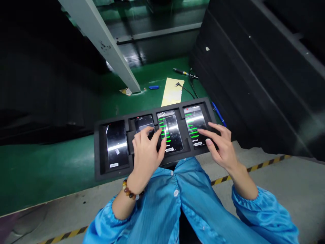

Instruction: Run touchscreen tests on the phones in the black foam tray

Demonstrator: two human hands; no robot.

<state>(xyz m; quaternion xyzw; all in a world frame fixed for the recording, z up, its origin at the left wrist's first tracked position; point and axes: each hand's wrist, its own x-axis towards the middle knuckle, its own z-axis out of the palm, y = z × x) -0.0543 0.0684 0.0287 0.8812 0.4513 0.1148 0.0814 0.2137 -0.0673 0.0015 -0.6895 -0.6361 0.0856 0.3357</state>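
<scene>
A black foam tray point(96, 149) with several compartments lies across the table's near edge, in front of my body. Each compartment shown holds a smartphone. The leftmost smartphone point(117, 140) has a dark screen. My left hand point(147, 149) partly covers the second smartphone point(144, 122); its fingers are apart, and one reaches the left edge of the third smartphone point(174, 130), whose screen shows green lines of text. Over the rightmost smartphone point(195, 120), also showing green lines, my right hand point(220, 145) has its fingers spread, with a fingertip at the screen. Neither hand grips anything.
Behind the tray, the green table point(149, 100) carries a yellow paper point(170, 93), a black cable point(186, 88), a pen point(180, 71) and a blue cap point(153, 87). A blue pen point(218, 114) lies right of the tray. Black stacks point(254, 74) flank both sides; a metal post point(106, 44) rises behind.
</scene>
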